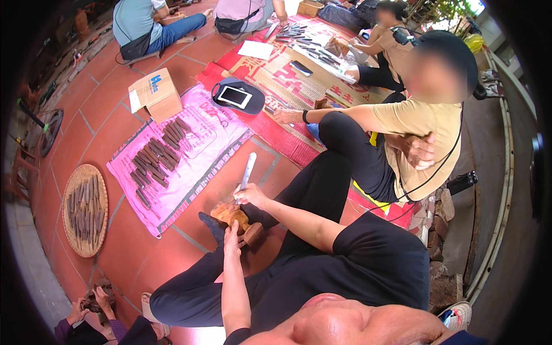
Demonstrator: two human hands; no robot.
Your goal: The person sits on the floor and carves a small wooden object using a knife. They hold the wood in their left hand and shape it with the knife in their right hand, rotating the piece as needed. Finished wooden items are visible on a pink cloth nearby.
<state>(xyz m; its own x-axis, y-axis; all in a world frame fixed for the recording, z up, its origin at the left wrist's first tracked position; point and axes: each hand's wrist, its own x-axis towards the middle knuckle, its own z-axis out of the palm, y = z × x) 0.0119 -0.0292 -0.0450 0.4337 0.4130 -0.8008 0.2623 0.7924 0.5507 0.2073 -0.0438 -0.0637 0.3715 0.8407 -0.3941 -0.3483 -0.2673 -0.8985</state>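
My right hand [251,195] is closed round a long, pale tool [248,168] whose upper end points up and away. Its lower end meets an orange-brown, carved-looking piece [231,215], and the working tip is too small to make out. My left hand [232,237] presses its fingers against the near side of that piece and steadies it. The piece rests by a small reddish-brown wooden block [251,234], between my crossed legs. Close to my foot, a pink printed sack [198,167] lies flat, carrying several dark brown stick-like pieces [154,158].
A round woven basket [66,230] of similar sticks stands at left. Beyond the sack are a cardboard box [155,95] and a cap [253,95] with a phone [235,97]. On the right, a person [428,129] sits near the red mat [287,138]; others sit farther back. Another person's hands [98,302] work at lower left.
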